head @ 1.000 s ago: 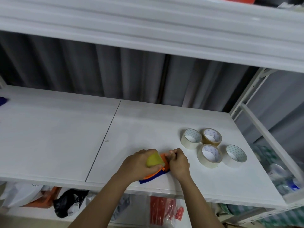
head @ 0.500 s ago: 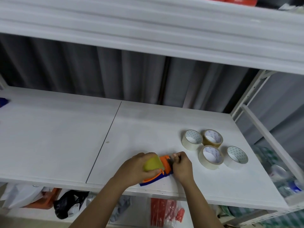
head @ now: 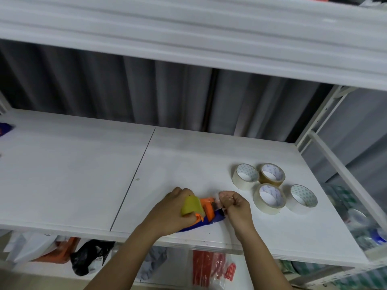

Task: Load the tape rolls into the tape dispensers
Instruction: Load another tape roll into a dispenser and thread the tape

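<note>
An orange and blue tape dispenser [head: 207, 212] lies near the front edge of the white shelf [head: 83, 174], with a yellowish tape roll [head: 191, 206] mounted in it. My left hand [head: 169, 212] wraps around the roll and the dispenser body. My right hand [head: 234, 206] pinches the clear tape end at the dispenser's orange front. To the right, several loose tape rolls stand flat: a whitish roll [head: 245, 177], a brown roll [head: 271, 174], a clear roll [head: 269, 197] and a white roll [head: 302, 197].
An upper shelf board [head: 188, 38] hangs low overhead. A white frame post [head: 320, 126] bounds the right side. A blue object [head: 5, 128] sits at the far left edge. Bags and red packets [head: 211, 266] lie on the level below.
My right hand has drawn slightly right, away from the dispenser's front, pulling the tape end out. My left hand keeps its grip on the roll and dispenser.
</note>
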### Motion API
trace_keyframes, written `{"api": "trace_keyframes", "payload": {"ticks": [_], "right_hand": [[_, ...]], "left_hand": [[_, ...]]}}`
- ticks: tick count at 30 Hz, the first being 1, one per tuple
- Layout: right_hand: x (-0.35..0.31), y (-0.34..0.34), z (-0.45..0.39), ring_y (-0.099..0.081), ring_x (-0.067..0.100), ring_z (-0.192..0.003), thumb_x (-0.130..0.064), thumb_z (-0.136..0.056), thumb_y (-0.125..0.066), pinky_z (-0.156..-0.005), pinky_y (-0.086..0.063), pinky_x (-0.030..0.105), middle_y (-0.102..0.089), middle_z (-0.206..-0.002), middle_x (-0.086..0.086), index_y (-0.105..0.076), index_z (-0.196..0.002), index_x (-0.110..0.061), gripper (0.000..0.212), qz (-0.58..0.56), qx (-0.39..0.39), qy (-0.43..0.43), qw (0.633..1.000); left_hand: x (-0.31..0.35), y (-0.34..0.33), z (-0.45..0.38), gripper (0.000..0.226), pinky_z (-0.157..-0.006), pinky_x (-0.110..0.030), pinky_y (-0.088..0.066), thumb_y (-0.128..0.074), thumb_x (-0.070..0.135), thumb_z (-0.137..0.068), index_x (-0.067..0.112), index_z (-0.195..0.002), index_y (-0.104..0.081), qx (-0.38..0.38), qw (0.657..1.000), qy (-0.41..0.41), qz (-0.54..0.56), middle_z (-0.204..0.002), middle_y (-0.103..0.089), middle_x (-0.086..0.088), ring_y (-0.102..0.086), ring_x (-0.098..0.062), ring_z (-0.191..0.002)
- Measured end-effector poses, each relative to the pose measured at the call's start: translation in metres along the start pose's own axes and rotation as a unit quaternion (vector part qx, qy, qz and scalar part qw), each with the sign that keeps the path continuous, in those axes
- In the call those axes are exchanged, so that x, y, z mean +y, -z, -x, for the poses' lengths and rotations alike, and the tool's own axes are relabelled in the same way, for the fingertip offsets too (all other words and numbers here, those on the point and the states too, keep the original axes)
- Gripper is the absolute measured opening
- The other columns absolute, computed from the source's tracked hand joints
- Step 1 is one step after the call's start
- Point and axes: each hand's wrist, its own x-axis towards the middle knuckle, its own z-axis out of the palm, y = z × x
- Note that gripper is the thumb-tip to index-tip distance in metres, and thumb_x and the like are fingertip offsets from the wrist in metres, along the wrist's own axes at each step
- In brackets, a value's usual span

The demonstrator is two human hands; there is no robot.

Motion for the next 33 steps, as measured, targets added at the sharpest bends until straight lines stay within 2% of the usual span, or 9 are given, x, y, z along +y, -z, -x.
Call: {"api": "trace_keyframes", "payload": {"ticks": [7, 10, 14, 18, 21, 25, 28, 31, 33], "right_hand": [[-0.002, 0.001, 0.001, -0.054, 0.016, -0.059, 0.007, -0.094, -0.044, -0.061, -0.050, 0.025, -0.058, -0.061, 0.006, -0.062, -0.086, -0.004, 0.022, -0.015, -0.041, 0.050, 0.998], [-0.002, 0.003, 0.003, -0.061, 0.011, -0.060, 0.003, -0.095, -0.045, -0.060, -0.051, 0.019, -0.064, -0.063, 0.004, -0.066, -0.088, -0.007, 0.024, -0.026, -0.059, 0.025, 0.998], [-0.005, 0.007, 0.004, -0.068, 0.004, -0.070, -0.002, -0.095, -0.050, -0.064, -0.052, 0.013, -0.073, -0.077, 0.000, -0.070, -0.090, -0.014, 0.023, -0.015, -0.074, 0.020, 0.997], [-0.006, 0.010, 0.005, -0.069, 0.013, -0.083, -0.010, -0.097, -0.049, -0.075, -0.055, 0.020, -0.073, -0.088, 0.007, -0.071, -0.095, -0.014, 0.023, -0.043, -0.088, 0.002, 0.995], [-0.005, 0.008, 0.005, -0.068, 0.010, -0.076, -0.009, -0.091, -0.061, -0.072, -0.055, 0.020, -0.073, -0.083, 0.007, -0.073, -0.091, -0.016, 0.014, -0.026, -0.064, 0.023, 0.997], [0.000, 0.003, 0.004, -0.066, 0.010, -0.066, 0.007, -0.087, -0.060, -0.062, -0.054, 0.019, -0.072, -0.074, 0.002, -0.073, -0.084, -0.015, 0.025, -0.016, -0.019, 0.032, 0.999], [0.002, 0.004, 0.003, -0.067, 0.012, -0.065, 0.011, -0.087, -0.056, -0.062, -0.055, 0.021, -0.070, -0.070, 0.002, -0.070, -0.098, -0.014, 0.030, -0.015, -0.001, 0.041, 0.999], [0.002, 0.005, 0.001, -0.069, 0.015, -0.070, 0.004, -0.086, -0.060, -0.068, -0.055, 0.020, -0.069, -0.072, 0.004, -0.063, -0.108, -0.022, 0.034, 0.022, 0.008, 0.042, 0.999], [0.002, 0.006, -0.001, -0.066, 0.010, -0.071, -0.008, -0.087, -0.064, -0.065, -0.050, 0.014, -0.069, -0.071, -0.004, -0.064, -0.103, -0.023, 0.022, 0.100, 0.000, 0.045, 0.994]], "left_hand": [[0.012, -0.001, -0.005, 0.037, -0.070, -0.029, -0.045, -0.060, 0.045, -0.076, 0.027, -0.104, -0.044, 0.003, 0.999, 0.011, -0.047, -0.103, -0.050, 0.007, -0.051, -0.013, -0.089], [0.014, -0.001, -0.005, 0.038, -0.071, -0.031, -0.046, -0.060, 0.045, -0.077, 0.025, -0.105, -0.044, 0.004, 0.999, 0.008, -0.052, -0.103, -0.051, 0.005, -0.052, -0.014, -0.089], [0.015, -0.002, -0.004, 0.038, -0.073, -0.034, -0.048, -0.060, 0.045, -0.078, 0.024, -0.106, -0.045, 0.001, 0.999, 0.005, -0.052, -0.104, -0.053, 0.004, -0.052, -0.014, -0.090], [0.014, -0.002, -0.004, 0.038, -0.073, -0.033, -0.048, -0.059, 0.046, -0.078, 0.024, -0.105, -0.045, 0.000, 0.999, 0.009, -0.052, -0.102, -0.053, 0.006, -0.053, -0.013, -0.089], [0.013, -0.002, -0.004, 0.038, -0.074, -0.033, -0.049, -0.059, 0.047, -0.077, 0.025, -0.104, -0.044, 0.000, 0.999, 0.012, -0.051, -0.102, -0.052, 0.007, -0.052, -0.012, -0.089], [0.014, -0.003, -0.005, 0.038, -0.072, -0.031, -0.047, -0.058, 0.045, -0.077, 0.025, -0.105, -0.044, -0.002, 0.998, 0.012, -0.057, -0.103, -0.052, 0.006, -0.052, -0.012, -0.089], [0.015, -0.004, -0.006, 0.038, -0.072, -0.030, -0.047, -0.057, 0.045, -0.077, 0.024, -0.106, -0.044, -0.003, 0.998, 0.010, -0.062, -0.103, -0.052, 0.006, -0.052, -0.013, -0.090], [0.016, -0.004, -0.006, 0.038, -0.072, -0.031, -0.047, -0.057, 0.045, -0.077, 0.025, -0.106, -0.043, -0.003, 0.998, 0.011, -0.064, -0.103, -0.051, 0.006, -0.051, -0.013, -0.090], [0.015, -0.004, -0.006, 0.038, -0.072, -0.031, -0.047, -0.057, 0.045, -0.077, 0.025, -0.105, -0.043, -0.002, 0.998, 0.014, -0.062, -0.102, -0.052, 0.006, -0.051, -0.013, -0.089]]}}
